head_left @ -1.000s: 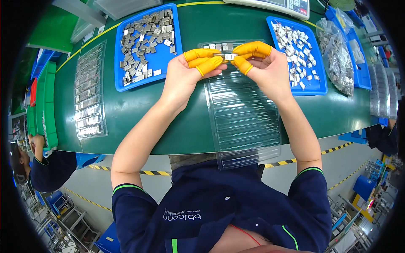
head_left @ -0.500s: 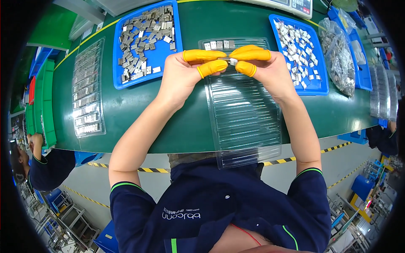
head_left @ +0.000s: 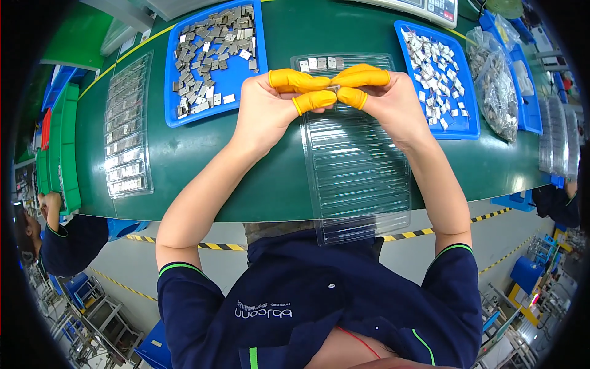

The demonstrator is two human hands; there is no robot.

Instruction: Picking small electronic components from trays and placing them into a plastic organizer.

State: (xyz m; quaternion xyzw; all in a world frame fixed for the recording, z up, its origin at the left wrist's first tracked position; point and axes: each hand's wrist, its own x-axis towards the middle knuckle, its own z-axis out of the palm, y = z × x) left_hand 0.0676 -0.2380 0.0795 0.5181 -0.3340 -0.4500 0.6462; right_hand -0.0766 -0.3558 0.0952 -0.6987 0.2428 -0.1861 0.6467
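upside-down white lettering [head_left: 264, 312] marks the navy shirt [head_left: 319, 270].

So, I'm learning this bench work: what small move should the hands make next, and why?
Perhaps ease the right hand back slightly, with the left hand holding steady, to expose the small silver-coloured piece. The yellow finger covers of both hands crowd around it and hide most of it, so how it sits can't be told.
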